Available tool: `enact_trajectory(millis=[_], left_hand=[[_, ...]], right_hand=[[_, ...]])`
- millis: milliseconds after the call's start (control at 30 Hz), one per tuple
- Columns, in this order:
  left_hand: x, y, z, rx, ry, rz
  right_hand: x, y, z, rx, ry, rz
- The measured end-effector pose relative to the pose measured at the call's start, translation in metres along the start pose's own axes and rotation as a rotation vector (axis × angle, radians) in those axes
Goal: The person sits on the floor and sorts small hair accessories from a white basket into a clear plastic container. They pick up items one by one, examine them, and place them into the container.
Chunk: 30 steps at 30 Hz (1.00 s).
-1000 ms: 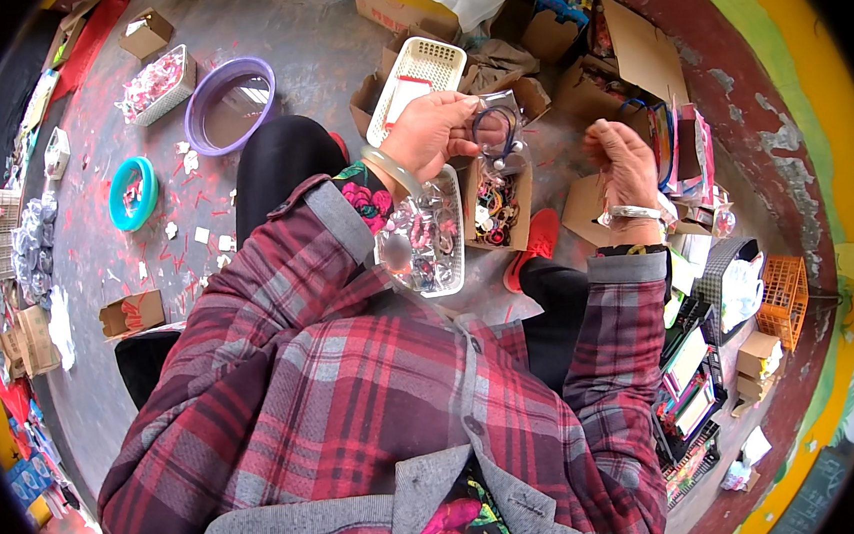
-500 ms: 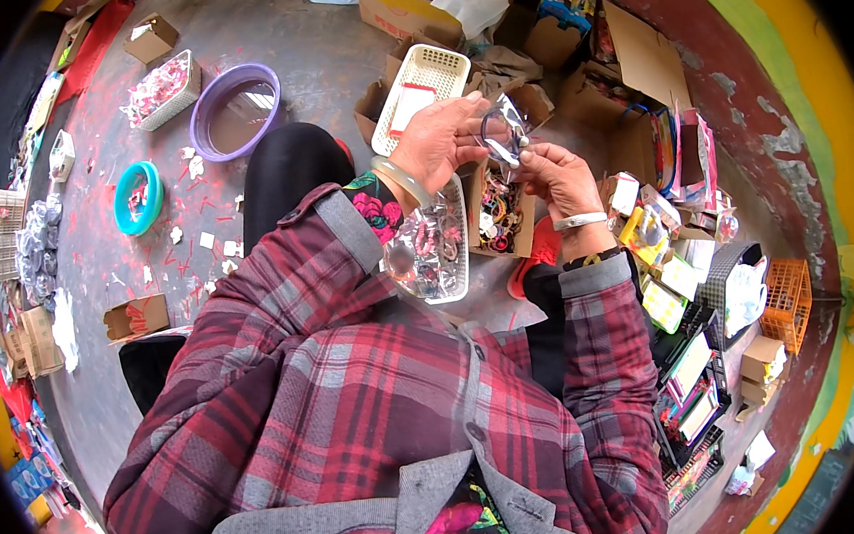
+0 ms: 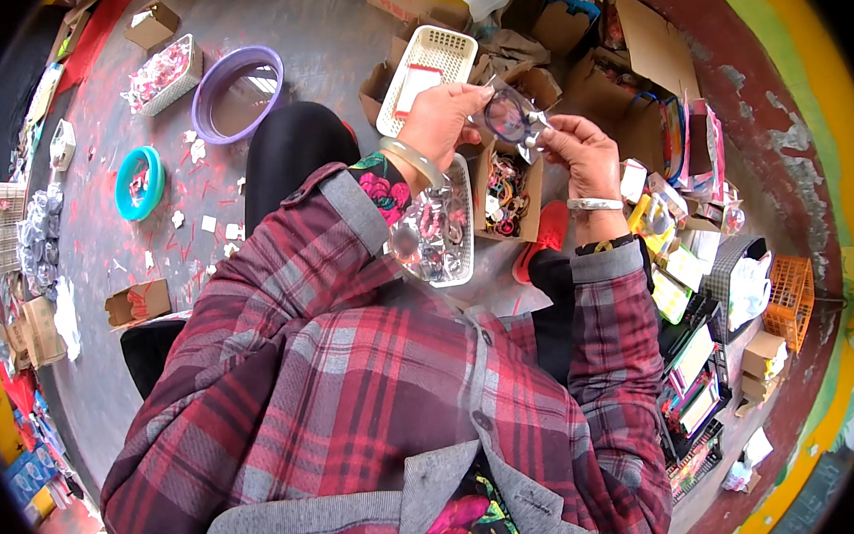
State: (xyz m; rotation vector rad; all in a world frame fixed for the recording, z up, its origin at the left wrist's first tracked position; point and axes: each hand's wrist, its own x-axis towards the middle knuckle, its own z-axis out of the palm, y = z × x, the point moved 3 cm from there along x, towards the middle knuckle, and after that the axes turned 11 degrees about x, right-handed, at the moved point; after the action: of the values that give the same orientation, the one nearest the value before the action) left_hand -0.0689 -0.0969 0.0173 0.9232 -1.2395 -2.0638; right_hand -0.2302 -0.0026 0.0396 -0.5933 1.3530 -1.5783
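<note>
While both forearms rise from the plaid-sleeved elbows toward twelve o'clock, the left hand (image 3: 439, 123) and the right hand (image 3: 584, 154) meet around a small clear packet (image 3: 508, 117) held up in the air above the lap; the left hand is bent at the wrist, a pale bangle (image 3: 415, 161) round it, and its fingers (image 3: 464, 98) are curled closed on the packet's left edge, thumb below and fingertips on top; the right hand comes in from four o'clock of the packet, palm turned toward the person, a light bracelet (image 3: 594, 204) at the wrist, and its fingers (image 3: 555, 131) pinch the packet's lower right corner; something dark and round shows through the plastic, though what it is cannot be told; both hands are close together, nearly touching across the packet.

Directly under the hands, at six o'clock of the packet, stands an open cardboard box (image 3: 507, 188) full of small coloured pieces; just beside it at eight o'clock a clear plastic tray (image 3: 438, 236) rests against the left sleeve; at eleven o'clock of the left hand a white slotted basket (image 3: 429, 71) lies on the floor; well apart toward nine o'clock sit a purple basin (image 3: 236, 93) and a teal ring (image 3: 140, 183); an orange crate (image 3: 789, 299) stands far off at four o'clock.
</note>
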Motion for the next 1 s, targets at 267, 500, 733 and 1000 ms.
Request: enact_trajectory(millis=[267,500,733,1000], left_hand=[[-0.004,0.007,-0.006,0.124,0.087,0.055],[0.0,0.023,-0.027,0.003,0.208,0.158],[0.001,0.029,-0.043,-0.064,0.238,0.186],[0.001,0.033,-0.053,-0.074,0.259,0.183]], right_hand=[[-0.001,0.006,-0.004,-0.104,-0.014,0.012],[-0.004,0.06,-0.016,-0.512,-0.169,0.323],[-0.008,0.138,0.002,-0.58,-0.202,0.461],[-0.019,0.186,0.014,-0.378,-0.255,0.771]])
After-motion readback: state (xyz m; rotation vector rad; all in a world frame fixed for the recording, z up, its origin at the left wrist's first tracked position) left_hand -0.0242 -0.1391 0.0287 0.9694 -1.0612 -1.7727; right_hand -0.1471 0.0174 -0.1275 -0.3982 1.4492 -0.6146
